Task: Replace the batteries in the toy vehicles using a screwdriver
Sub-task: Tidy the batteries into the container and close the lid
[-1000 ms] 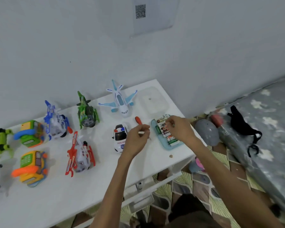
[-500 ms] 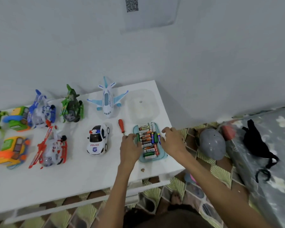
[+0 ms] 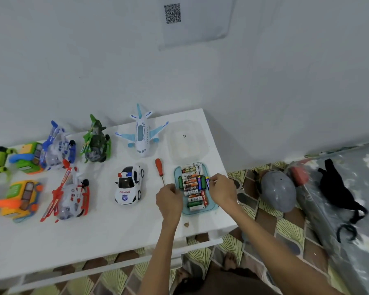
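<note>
Evidently early: left hand (image 3: 169,199) and right hand (image 3: 222,190) curl on opposite rims of the tray (image 3: 200,212) of batteries (image 3: 191,184). The screwdriver (image 3: 159,167) lies untouched beside it on the counter (image 3: 94,237), and the toys (image 3: 68,194) look unopened.

White table (image 3: 94,241) against grey wall (image 3: 73,60), patterned floor (image 3: 285,226).

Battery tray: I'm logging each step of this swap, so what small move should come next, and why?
Probably move the left hand off the battery tray to pick up the screwdriver. Both it and the right hand are at the tray's sides, the screwdriver lies untouched just beside the left hand, and the police car stands on its wheels, unopened as far as shows.
</note>
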The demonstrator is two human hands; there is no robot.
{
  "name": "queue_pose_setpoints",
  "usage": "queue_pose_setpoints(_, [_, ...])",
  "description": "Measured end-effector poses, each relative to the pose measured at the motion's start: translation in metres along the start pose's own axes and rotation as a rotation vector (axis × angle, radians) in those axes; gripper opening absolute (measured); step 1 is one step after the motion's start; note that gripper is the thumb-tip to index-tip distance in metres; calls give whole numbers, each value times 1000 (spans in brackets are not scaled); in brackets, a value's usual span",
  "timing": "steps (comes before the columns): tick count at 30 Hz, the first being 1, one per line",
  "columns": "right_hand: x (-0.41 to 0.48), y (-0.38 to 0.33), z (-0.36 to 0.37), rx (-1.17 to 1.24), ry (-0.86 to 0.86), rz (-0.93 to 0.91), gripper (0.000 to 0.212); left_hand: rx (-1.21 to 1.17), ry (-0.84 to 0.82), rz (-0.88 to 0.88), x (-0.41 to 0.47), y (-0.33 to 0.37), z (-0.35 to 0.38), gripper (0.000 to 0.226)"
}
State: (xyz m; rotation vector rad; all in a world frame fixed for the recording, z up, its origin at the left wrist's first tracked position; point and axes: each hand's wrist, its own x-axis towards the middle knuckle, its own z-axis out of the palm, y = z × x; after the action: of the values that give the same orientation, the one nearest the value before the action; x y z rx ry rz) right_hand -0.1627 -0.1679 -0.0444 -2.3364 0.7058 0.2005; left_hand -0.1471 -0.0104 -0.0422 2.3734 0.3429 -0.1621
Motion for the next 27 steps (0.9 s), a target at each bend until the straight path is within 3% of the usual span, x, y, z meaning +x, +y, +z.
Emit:
queue_pose_setpoints(6, [2,-5,0,63,-2,58,17,-106,2,-51,1,-4,-2,19])
queue_pose_setpoints(18, [-3,-4,-10,238,-41,130,8,-100,-47,-26,-6,2,-18,38])
queue_pose_setpoints(25, [-11,5,-13,269,-65,152,14,-157,-31,1,-18,3,-18,13])
queue_pose_setpoints(27, [-12,7,-15,259,-62,150,14,-153,-19,-3,-21,6,-18,18])
